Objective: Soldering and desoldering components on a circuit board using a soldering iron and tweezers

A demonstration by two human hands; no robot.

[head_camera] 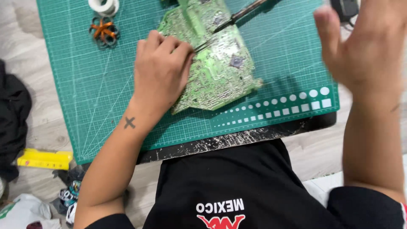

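Observation:
A green circuit board (220, 63) lies solder side up on a green cutting mat (106, 97). My left hand (159, 70) rests on the board's left edge, fingers closed on thin metal tweezers (202, 46) whose tips touch the board. A soldering iron (239, 15) lies across the board's top, tip pointing down-left. My right hand (364, 46) hovers above the mat's right edge, blurred, fingers spread, holding nothing.
An orange-and-dark wire coil (103, 32) and a white tape roll (104, 6) sit at the mat's top left. A yellow tool (43, 160) lies on the wooden floor at left, near black cloth (12, 114). The mat rests on a scuffed black board (237, 139).

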